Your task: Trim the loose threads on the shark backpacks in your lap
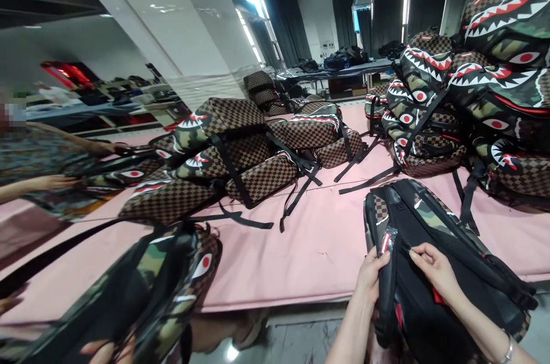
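A black backpack (429, 209) with checkered and camouflage panels lies at the table's front edge, its back panel and straps facing up. My left hand (370, 275) is closed around one padded shoulder strap (388, 301), beside a small red and white tag in clear plastic (386, 241). Just right of that strap, my right hand (436, 272) is pinched, thumb against fingertips, over the back panel. Whatever sits between those fingertips is too small to make out. A bit of red (437, 295) shows beneath my right hand.
Stacked shark-mouth backpacks (423, 112) stand at the right, with more checkered backpacks (232, 152) across the pink table (318, 261). At lower left, a co-worker's hand (109, 351) touches another backpack (172, 272). Another person's arms (38, 186) reach in at far left.
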Tool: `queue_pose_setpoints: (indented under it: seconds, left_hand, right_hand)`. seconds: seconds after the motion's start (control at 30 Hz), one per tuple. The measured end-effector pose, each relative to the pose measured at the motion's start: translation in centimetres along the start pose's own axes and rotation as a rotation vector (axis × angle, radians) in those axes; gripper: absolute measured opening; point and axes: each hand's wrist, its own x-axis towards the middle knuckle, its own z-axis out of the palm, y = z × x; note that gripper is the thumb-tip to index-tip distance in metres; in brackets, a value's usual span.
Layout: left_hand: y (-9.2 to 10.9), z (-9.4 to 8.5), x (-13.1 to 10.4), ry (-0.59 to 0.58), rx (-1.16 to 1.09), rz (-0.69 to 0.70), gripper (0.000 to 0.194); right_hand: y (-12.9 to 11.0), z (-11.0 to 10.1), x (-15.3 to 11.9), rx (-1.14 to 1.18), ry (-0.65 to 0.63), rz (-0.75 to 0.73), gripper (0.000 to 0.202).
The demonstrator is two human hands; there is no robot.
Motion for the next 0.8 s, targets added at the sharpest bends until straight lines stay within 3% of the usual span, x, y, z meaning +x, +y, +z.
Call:
queue_pose_setpoints:
  seconds: [0.4, 0.8]
  left_hand:
    - [-0.3, -0.2, 0.0, 0.014, -0.011, 0.023, 0.041]
    - [-0.3, 0.1, -0.2, -0.024, 0.009, 0.075, 0.037]
  right_hand:
    - [-0.4, 1.1, 1.8, -0.252, -0.049, -0.149, 0.029]
    - [0.0, -0.8, 3.5, -0.361, -0.212, -0.139, 0.029]
